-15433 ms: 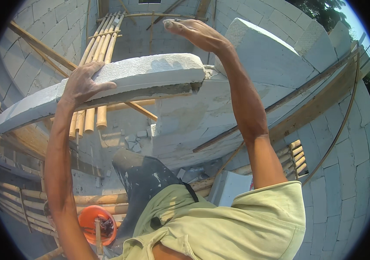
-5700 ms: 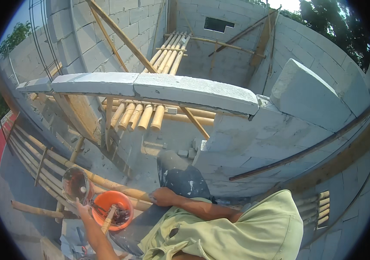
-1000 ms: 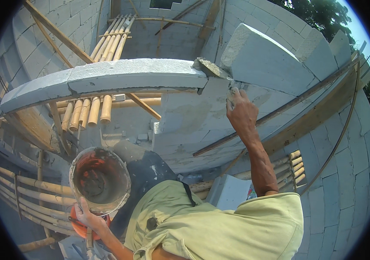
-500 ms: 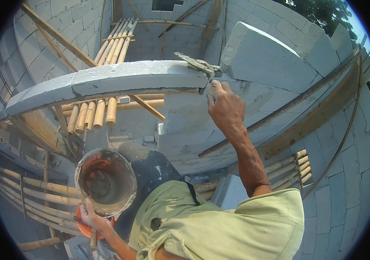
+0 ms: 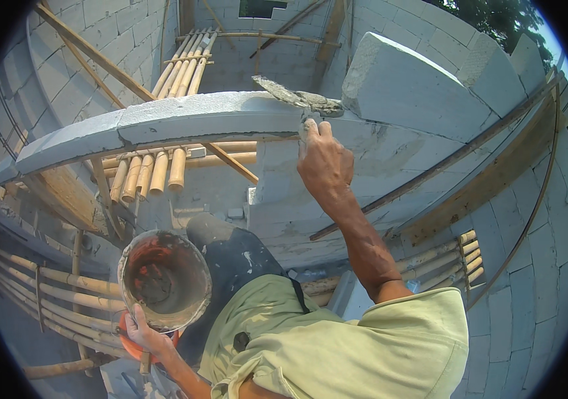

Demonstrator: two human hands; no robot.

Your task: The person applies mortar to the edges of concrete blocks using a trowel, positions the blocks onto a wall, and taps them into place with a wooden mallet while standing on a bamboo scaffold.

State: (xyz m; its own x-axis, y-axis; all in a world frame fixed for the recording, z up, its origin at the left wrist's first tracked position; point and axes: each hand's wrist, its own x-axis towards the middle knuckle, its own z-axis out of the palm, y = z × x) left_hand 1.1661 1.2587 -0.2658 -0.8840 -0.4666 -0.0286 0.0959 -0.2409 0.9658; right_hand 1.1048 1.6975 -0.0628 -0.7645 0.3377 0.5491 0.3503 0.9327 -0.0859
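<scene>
My right hand point(image 5: 326, 159) is closed around the handle of a trowel, held at the top edge of a pale block wall. The trowel's blade point(image 5: 277, 90), caked with grey mortar, points left over the top of the row of blocks point(image 5: 191, 113). A lump of wet mortar point(image 5: 324, 104) lies against the foot of a tall, slanted block point(image 5: 403, 83). At lower left, my left hand point(image 5: 143, 330) grips the near rim of a mortar-smeared bucket point(image 5: 194, 309), tilted so its inside shows. Some grey mortar point(image 5: 154, 286) sits in its bottom.
Bamboo poles point(image 5: 191, 63) form platforms beyond the wall and at lower left point(image 5: 78, 286). A wooden bar point(image 5: 423, 169) slants across the wall on the right. An orange container point(image 5: 127, 342) is partly hidden under the bucket. Wooden props point(image 5: 94, 56) stand at upper left.
My right hand and the trowel have shifted left along the wall top, away from the tall block. The bucket stays in my left hand. The whole view has shifted slightly.
</scene>
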